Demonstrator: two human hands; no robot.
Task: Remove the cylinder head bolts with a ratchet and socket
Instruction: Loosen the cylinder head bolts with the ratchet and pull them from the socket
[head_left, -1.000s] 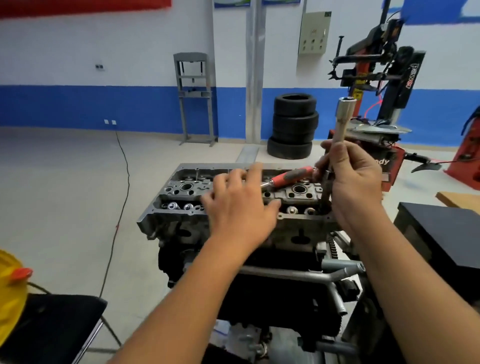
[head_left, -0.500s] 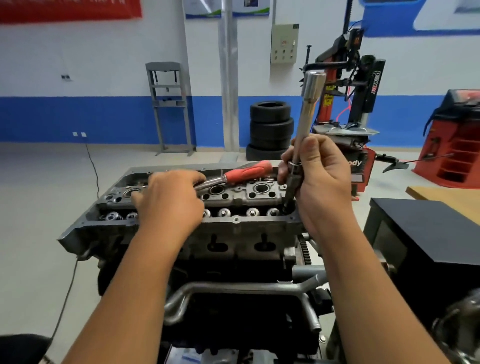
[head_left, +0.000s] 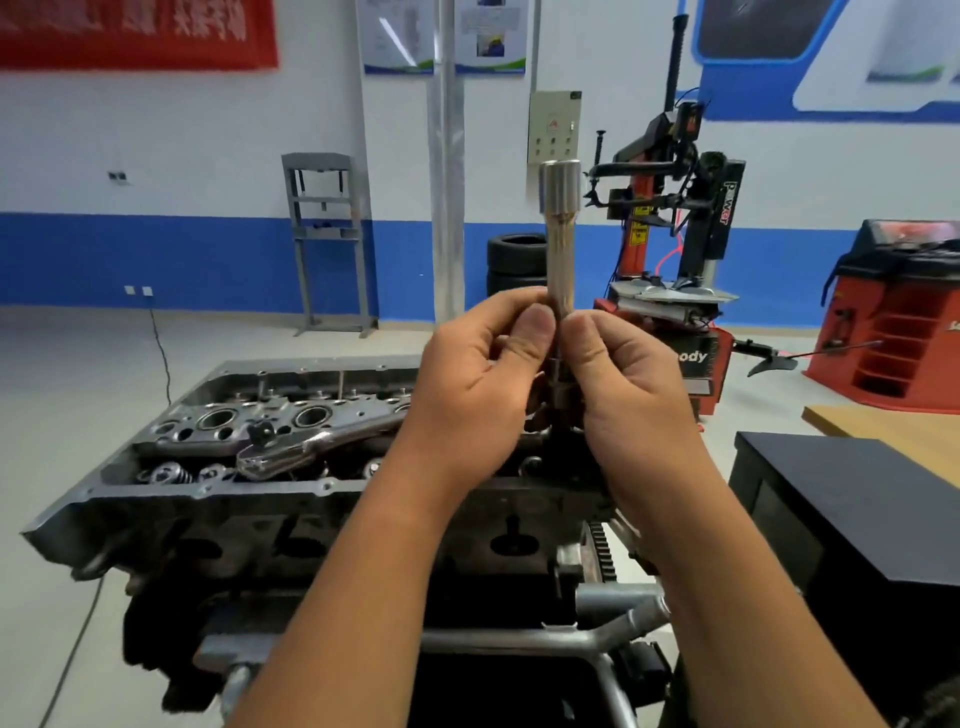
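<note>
Head view: left hand (head_left: 475, 384) and right hand (head_left: 626, 395) both pinch an upright long socket (head_left: 561, 244) above the cylinder head (head_left: 208, 499) — ratchet (head_left: 291, 452) lies on it, ungripped.

Bright, even overhead light, no hard shadows; floor (head_left: 104, 374) at 9 o'clock washed pale; soft glare streak on the wall posters (head_left: 400, 39) at 12 o'clock; specular highlights along the polished socket (head_left: 560, 228) at centre and on the ratchet (head_left: 291, 452) head lying on the cylinder head (head_left: 218, 488); engine underside at 6 o'clock falls into deep, detail-less shadow; black cabinet (head_left: 852, 519) at 4 o'clock nearly flat black; wide-angle bowing toward the edges, blue wall stripe (head_left: 156, 260) curves; red banner (head_left: 135, 31) text at 11 o'clock smeared, unreadable; background generally soft; forearms at the bottom stretched.
</note>
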